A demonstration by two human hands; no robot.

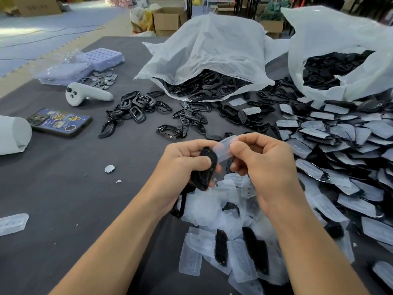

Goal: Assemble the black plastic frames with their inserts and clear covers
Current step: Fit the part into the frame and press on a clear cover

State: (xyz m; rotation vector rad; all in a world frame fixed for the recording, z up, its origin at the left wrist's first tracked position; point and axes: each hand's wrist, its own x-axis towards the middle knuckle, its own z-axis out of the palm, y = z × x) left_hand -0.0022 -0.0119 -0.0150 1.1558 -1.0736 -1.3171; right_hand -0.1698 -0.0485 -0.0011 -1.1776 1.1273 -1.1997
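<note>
My left hand grips a black plastic frame above the table, thumb across its top. My right hand pinches a clear cover between thumb and fingertips, its lower edge touching the frame's upper right end. Below my hands lies a loose heap of clear covers with a few black inserts mixed in. Loose black frames are scattered farther back.
Two white plastic bags of black parts stand at the back, one at centre, one at right. A large pile of assembled pieces fills the right side. A phone, a white controller, metal discs and purple trays lie at left.
</note>
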